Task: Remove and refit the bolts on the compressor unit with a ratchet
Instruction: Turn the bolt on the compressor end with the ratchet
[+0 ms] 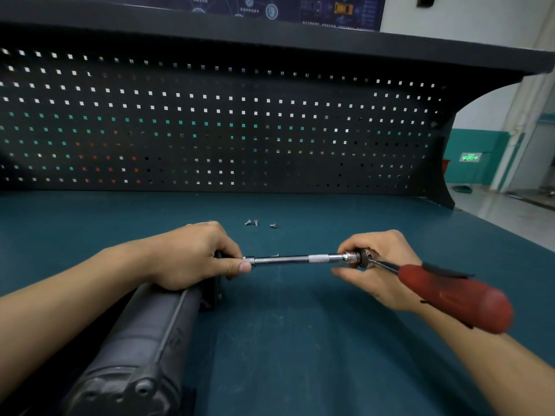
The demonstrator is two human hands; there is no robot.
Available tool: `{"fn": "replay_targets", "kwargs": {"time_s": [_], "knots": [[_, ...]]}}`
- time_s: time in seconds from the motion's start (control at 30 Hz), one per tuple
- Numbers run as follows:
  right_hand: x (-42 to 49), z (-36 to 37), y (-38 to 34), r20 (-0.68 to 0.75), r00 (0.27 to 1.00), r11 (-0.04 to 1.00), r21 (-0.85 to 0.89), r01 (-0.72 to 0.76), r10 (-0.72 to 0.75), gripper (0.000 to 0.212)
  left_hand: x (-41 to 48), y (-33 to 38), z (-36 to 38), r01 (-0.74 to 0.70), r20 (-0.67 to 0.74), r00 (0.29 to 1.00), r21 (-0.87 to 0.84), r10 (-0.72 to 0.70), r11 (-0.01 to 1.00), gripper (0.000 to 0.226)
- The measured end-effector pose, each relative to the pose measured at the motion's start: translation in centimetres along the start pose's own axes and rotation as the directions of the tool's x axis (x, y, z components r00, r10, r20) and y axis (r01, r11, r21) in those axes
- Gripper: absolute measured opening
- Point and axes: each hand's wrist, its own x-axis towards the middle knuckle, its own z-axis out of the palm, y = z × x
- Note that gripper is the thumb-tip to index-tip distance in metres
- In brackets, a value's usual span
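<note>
Head view: compressor unit (141, 340) lies lower left on the teal bench (330, 355), near end cut off by the frame. Left hand (192, 256) sits over its far end and pinches the extension bar (288, 260) tip; socket and bolt hidden under the fingers. Right hand (381, 265) grips the ratchet (450, 295) head, red handle blurred. Three loose bolts (255, 223) lie behind.
</note>
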Motion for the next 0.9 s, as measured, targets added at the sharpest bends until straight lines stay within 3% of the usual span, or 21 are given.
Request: {"fn": "replay_targets", "kwargs": {"time_s": [0.1, 0.2, 0.27, 0.43, 0.63, 0.8, 0.9], "knots": [[0.2, -0.3, -0.4, 0.109, 0.994, 0.999, -0.032, -0.005, 0.008, 0.022, 0.0, 0.3, -0.2, 0.004, 0.018, 1.0, -0.001, -0.004, 1.0, 0.055], [0.0, -0.6, -0.7, 0.202, 0.975, 0.988, 0.108, -0.114, 0.09, 0.022, -0.1, 0.4, -0.3, -0.005, 0.024, 1.0, -0.014, 0.006, 1.0, 0.061], [0.0, -0.8, -1.0, 0.258, 0.952, 0.957, 0.194, -0.217, 0.164, 0.033, -0.1, 0.4, -0.4, -0.014, 0.023, 1.0, -0.022, 0.015, 1.0, 0.06], [0.1, -0.9, -1.8, 0.384, 0.885, 0.837, 0.367, -0.407, 0.262, 0.05, -0.2, 0.3, -0.4, -0.023, 0.021, 1.0, -0.026, 0.023, 0.999, 0.06], [0.2, -0.6, -2.5, 0.436, 0.785, 0.627, 0.478, -0.616, 0.439, 0.076, -0.3, 0.4, -0.5, -0.027, 0.019, 0.999, -0.03, 0.027, 0.999, 0.061], [0.4, -0.5, -2.5, 0.544, 0.682, 0.462, 0.502, -0.731, 0.489, 0.074, -0.3, 0.4, -0.4, -0.022, 0.017, 1.0, -0.036, 0.023, 0.999, 0.06], [0.2, -0.2, -2.3, 0.517, 0.698, 0.509, 0.478, -0.715, 0.495, 0.067, -0.2, 0.4, -0.5, -0.012, 0.005, 1.0, -0.027, 0.012, 1.0, 0.054]]}}
